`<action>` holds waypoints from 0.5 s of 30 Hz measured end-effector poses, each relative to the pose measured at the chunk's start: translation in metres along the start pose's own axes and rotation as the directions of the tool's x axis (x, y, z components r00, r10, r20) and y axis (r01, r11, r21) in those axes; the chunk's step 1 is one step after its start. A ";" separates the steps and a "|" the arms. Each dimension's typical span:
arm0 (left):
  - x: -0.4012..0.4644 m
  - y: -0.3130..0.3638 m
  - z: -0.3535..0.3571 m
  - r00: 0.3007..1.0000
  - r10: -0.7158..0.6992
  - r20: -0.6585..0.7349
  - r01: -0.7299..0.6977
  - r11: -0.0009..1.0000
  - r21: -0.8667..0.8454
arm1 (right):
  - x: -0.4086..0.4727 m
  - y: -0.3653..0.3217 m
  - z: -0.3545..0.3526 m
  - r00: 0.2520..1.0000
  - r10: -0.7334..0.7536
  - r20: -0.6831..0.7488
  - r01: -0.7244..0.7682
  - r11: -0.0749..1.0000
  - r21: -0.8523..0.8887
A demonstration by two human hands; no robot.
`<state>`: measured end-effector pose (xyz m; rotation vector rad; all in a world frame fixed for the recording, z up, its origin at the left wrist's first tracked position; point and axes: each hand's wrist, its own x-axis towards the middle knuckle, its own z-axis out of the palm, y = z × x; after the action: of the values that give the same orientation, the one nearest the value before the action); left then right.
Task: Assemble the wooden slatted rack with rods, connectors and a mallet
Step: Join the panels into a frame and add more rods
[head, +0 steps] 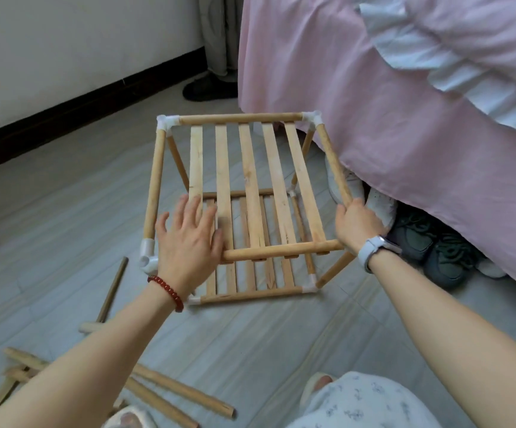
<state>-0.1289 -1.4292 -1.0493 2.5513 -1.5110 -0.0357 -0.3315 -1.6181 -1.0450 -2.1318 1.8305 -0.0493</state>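
- rack (250,180) is standing on the floor (49,211) by the pink bed (404,118).
- my left hand (188,239) is lying flat, fingers spread, on its slats (252,183).
- my right hand (357,225) is gripping a side rod (332,162).
- loose rods (170,393) are lying near me.

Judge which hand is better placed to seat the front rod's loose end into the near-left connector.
Left. The left hand lies open on the slats, touching the front rod at its unseated end, beside the white connector. The right hand grips the opposite side rod, steadying the frame.
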 end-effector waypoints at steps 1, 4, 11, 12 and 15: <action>0.004 -0.012 -0.002 0.994 -0.088 0.068 0.086 0.996 0.031 | 0.000 -0.002 0.002 1.000 0.003 -0.009 -0.003 1.000 -0.022; 0.014 -0.038 -0.007 0.970 -0.110 0.219 0.080 0.987 0.139 | -0.007 -0.011 0.001 0.999 -0.024 -0.025 0.019 0.987 -0.156; 0.008 -0.060 -0.014 0.972 0.026 0.232 -0.050 0.994 0.102 | -0.015 -0.015 -0.004 0.996 -0.067 -0.058 0.061 0.994 -0.092; 0.005 -0.059 -0.014 0.975 0.028 0.221 -0.049 0.994 0.094 | -0.018 -0.012 -0.004 0.995 -0.072 -0.069 0.066 0.994 -0.089; -0.006 -0.059 -0.006 0.985 0.042 0.170 -0.051 0.997 0.050 | -0.020 -0.003 0.002 0.992 -0.075 -0.096 0.066 0.993 -0.094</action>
<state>-0.0800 -1.3960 -1.0530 2.6121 -1.6526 -0.2126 -0.3311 -1.5983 -1.0421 -2.2956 1.8443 -0.0923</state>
